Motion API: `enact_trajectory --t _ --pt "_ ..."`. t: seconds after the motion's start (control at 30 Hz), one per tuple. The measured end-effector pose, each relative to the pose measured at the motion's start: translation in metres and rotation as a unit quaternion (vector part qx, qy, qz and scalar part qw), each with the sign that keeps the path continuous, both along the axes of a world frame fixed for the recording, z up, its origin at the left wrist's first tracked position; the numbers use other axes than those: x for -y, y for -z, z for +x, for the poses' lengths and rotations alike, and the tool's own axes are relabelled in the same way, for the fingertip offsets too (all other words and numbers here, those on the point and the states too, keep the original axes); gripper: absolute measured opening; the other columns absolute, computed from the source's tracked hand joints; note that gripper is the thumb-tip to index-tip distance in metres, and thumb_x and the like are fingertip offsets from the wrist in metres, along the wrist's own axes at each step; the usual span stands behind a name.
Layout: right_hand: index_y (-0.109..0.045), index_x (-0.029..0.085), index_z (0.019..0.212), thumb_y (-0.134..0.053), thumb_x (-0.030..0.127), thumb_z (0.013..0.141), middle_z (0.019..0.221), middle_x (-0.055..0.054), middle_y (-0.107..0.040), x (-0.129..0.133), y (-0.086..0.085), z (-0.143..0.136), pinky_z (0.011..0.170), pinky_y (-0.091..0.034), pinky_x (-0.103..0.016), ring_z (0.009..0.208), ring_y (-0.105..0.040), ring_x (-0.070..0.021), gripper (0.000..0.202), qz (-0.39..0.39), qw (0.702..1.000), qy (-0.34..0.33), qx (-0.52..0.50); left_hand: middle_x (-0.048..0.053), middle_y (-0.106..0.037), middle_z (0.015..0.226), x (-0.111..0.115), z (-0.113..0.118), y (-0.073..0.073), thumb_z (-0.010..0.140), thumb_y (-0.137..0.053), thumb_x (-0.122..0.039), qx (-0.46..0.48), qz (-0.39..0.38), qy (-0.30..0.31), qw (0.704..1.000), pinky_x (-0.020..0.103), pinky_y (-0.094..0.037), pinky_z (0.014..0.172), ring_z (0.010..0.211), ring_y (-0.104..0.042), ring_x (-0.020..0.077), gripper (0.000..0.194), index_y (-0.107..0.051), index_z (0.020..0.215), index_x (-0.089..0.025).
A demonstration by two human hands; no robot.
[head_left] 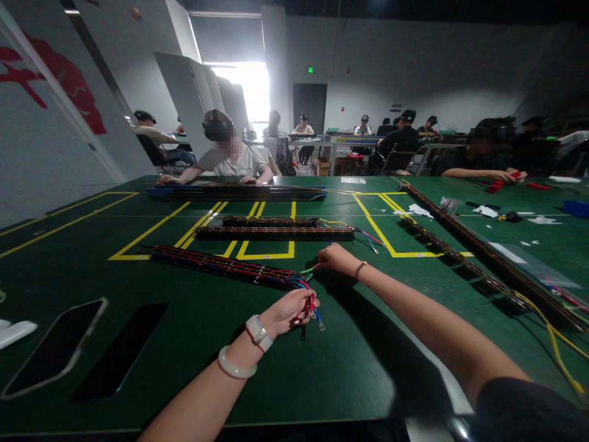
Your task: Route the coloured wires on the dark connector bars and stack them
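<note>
A long dark strip wrapped with red, blue and black wires (pixel 221 265) lies on the green table (pixel 193 356) in front of me. Its loose wire ends come out at the right end. My left hand (pixel 289 310) is closed around a bunch of red and blue wire ends with ring terminals. My right hand (pixel 335 258), just beyond, pinches a green wire (pixel 307 270) at the strip's end.
Two more dark strips (pixel 276 232) lie farther back inside yellow floor-tape markings. A long rail (pixel 478 252) with yellow wires runs along the right. Two dark phones (pixel 59 347) lie at my left. Other people sit at the table's far side and at tables behind.
</note>
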State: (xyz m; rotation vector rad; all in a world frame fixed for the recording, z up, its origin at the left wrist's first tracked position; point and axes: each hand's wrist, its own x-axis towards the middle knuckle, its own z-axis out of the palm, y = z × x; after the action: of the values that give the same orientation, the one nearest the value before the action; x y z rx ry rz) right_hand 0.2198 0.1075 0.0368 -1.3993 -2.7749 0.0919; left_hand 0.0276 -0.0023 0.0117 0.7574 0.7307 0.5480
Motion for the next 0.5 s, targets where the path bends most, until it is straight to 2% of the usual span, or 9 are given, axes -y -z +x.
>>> enact_trajectory --t 0.13,0.23,0.3,0.4,0.5 --pt "-0.069 0.018 0.098 -0.06 0.042 0.088 0.096 -0.01 -0.067 0.029 0.006 0.005 0.09 -0.035 -0.036 0.094 -0.057 -0.0233 0.028 0.113 0.993 -0.038 -0.014 -0.001 -0.056 0.064 -0.001 0.001 0.007 0.091 -0.051 -0.031 -0.016 0.001 -0.024 1.0 0.016 -0.026 0.038 0.04 -0.042 0.0028 0.02 -0.051 0.08 -0.014" --pt "-0.065 0.02 0.111 -0.051 0.037 0.094 0.108 -0.011 -0.064 0.053 0.008 0.007 0.098 -0.031 -0.04 0.101 -0.053 -0.0238 0.028 0.163 0.982 -0.085 -0.05 0.0 -0.059 0.068 0.0 0.001 0.01 0.092 -0.051 -0.034 -0.008 -0.011 -0.038 0.999 0.016 -0.029 0.041 0.043 -0.046 0.0036 0.022 -0.053 0.084 -0.014" --pt "-0.062 0.02 0.117 -0.044 0.034 0.096 0.11 -0.011 -0.064 0.067 0.01 0.008 0.1 -0.03 -0.041 0.1 -0.053 -0.0231 0.03 0.163 0.977 -0.119 -0.067 0.001 -0.061 0.07 0.0 0.001 0.01 0.094 -0.049 -0.033 0.001 -0.016 -0.048 0.999 0.016 -0.033 0.043 0.046 -0.049 0.0045 0.021 -0.053 0.086 -0.013" --pt "-0.06 0.019 0.12 -0.042 0.034 0.096 0.106 -0.011 -0.065 0.081 0.017 0.008 0.096 -0.034 -0.039 0.096 -0.054 -0.022 0.033 0.123 0.973 -0.171 -0.095 0.005 -0.064 0.072 0.002 0.001 0.009 0.095 -0.047 -0.027 0.018 -0.018 -0.053 0.998 0.018 -0.042 0.052 0.052 -0.056 0.0071 0.018 -0.055 0.089 -0.011" --pt "-0.06 0.016 0.118 -0.04 0.037 0.097 0.099 -0.01 -0.067 0.086 0.025 0.006 0.088 -0.039 -0.036 0.089 -0.056 -0.0207 0.036 0.073 0.968 -0.187 -0.153 0.005 -0.065 0.071 0.004 0.001 0.01 0.095 -0.048 -0.025 0.002 -0.002 -0.043 0.999 0.02 -0.048 0.057 0.055 -0.061 0.0096 0.016 -0.054 0.093 -0.01"
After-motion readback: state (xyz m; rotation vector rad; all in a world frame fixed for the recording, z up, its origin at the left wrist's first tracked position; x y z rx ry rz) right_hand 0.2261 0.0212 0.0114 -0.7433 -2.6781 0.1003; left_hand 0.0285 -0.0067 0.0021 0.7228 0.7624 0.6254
